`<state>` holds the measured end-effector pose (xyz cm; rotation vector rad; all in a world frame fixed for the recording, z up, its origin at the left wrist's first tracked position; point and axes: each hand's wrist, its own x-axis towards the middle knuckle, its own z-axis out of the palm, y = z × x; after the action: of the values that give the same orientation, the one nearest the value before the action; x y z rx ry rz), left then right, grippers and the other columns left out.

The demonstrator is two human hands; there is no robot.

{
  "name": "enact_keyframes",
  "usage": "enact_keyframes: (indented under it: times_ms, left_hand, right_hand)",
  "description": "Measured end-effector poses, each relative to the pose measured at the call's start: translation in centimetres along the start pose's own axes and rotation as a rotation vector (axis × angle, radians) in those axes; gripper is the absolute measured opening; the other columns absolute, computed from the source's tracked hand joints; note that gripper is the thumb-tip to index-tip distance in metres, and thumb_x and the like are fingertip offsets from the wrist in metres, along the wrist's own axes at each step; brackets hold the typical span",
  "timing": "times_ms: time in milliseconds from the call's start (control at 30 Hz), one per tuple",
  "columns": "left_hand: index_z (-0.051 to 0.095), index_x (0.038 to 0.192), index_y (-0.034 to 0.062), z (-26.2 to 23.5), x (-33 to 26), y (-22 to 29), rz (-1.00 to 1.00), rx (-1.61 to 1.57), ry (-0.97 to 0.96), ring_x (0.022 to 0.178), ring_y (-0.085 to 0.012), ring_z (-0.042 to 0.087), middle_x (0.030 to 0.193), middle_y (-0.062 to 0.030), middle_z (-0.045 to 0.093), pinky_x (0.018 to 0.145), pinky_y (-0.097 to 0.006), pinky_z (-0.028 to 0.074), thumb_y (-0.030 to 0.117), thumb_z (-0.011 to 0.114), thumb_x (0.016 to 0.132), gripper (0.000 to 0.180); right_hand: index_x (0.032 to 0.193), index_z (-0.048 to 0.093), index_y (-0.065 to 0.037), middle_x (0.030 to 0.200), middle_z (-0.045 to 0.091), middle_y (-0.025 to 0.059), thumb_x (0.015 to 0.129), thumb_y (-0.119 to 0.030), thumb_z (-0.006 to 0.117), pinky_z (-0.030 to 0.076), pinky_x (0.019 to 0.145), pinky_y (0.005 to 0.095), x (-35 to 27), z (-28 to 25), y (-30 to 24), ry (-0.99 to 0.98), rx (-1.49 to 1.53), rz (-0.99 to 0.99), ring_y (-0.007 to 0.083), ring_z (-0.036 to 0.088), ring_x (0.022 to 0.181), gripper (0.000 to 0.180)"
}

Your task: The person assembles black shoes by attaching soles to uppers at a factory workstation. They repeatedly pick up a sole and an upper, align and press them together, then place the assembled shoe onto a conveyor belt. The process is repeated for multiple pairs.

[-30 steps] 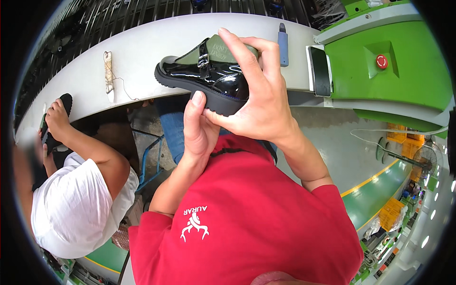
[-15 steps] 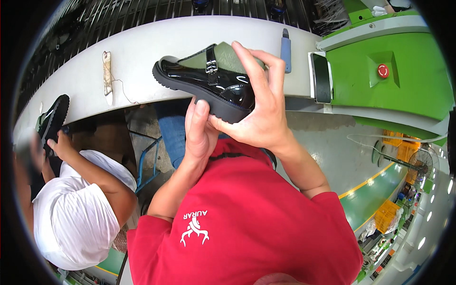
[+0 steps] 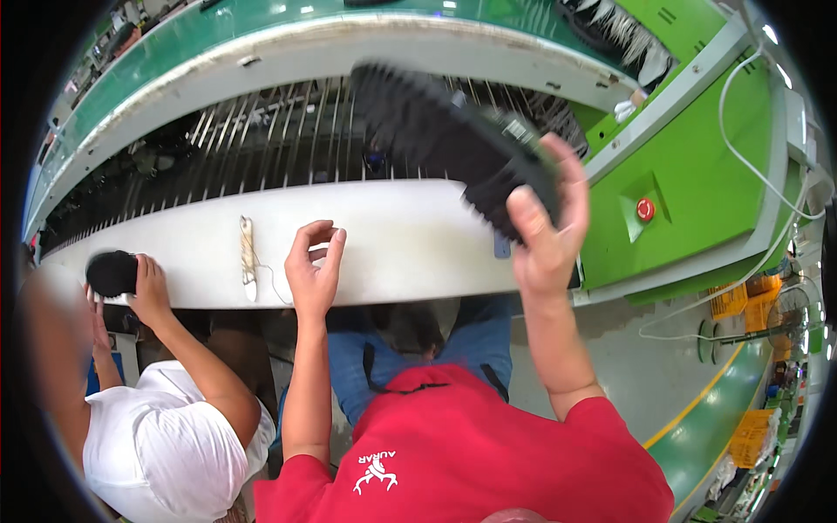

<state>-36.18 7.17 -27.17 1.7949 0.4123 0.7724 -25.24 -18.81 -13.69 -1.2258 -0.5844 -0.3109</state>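
Note:
My right hand [image 3: 556, 228] grips a black shoe [image 3: 445, 135] at one end, thumb on the sole side and fingers around the other side. Raised above the bench, the shoe is tilted with its ridged dark sole toward me, slightly blurred, and most of its upper is hidden. Over the near edge of the white bench [image 3: 397, 235], my left hand [image 3: 314, 272] holds nothing. Its fingers are bent, with the thumb apart from them. Partly behind the shoe and right hand lies a blue-handled tool [image 3: 501, 247].
A cream-wrapped tool [image 3: 248, 248] with a loose string lies on the bench, left of my left hand. Further left, a co-worker's hand [image 3: 150, 295] holds a dark shoe [image 3: 112, 274]. Metal rollers [image 3: 261, 144] run behind the bench. To the right stands a green machine [image 3: 697, 192] with a red button [image 3: 645, 210].
My left hand has let go of the shoe and moved left. My right hand has lifted the shoe up and to the right, turning its sole toward me. The view has tipped upward.

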Motion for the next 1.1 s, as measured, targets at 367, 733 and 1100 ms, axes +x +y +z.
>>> enact_keyframes:
  times_ms: [367, 733, 1100]
  left_hand:
    - [0.079, 0.093, 0.007, 1.0, 1.2, -4.0, 0.262, 0.388, -0.079, 0.091, -0.027, 0.07, 0.096, -0.0079, 0.077, 0.081, -0.04, 0.056, 0.016, 0.086, 0.091, 0.012]
    - [0.078, 0.092, 0.0067, 1.0, 1.2, -4.2, 0.318, 0.421, -0.077, 0.091, -0.0294, 0.07, 0.096, -0.0075, 0.077, 0.081, -0.042, 0.056, 0.016, 0.087, 0.091, 0.012]
    - [0.079, 0.095, 0.0068, 1.8, 1.5, -3.9, 0.311, 0.414, -0.092, 0.092, -0.0294, 0.07, 0.097, -0.0075, 0.076, 0.082, -0.041, 0.056, 0.013, 0.086, 0.091, 0.01]
  right_hand:
    - [0.147, 0.063, -0.011, 0.156, 0.049, 0.0207, 0.079, -0.039, 0.094, 0.052, 0.114, 0.0543, 26.7, 10.9, 1.9, -0.004, -1.164, -0.78, 0.0445, 0.053, 0.14, 0.08]
    - [0.123, 0.083, -0.012, 0.16, 0.062, 0.015, 0.094, -0.036, 0.079, 0.052, 0.119, 0.0454, 28.7, 8.5, 9.6, -0.455, -0.982, -0.518, 0.0396, 0.063, 0.143, 0.038]
    - [0.104, 0.088, -0.008, 0.116, 0.081, 0.0218, 0.089, -0.045, 0.076, 0.06, 0.1, 0.0495, 32.5, -0.5, 7.8, -0.18, -1.447, -0.319, 0.0417, 0.076, 0.111, 0.041]
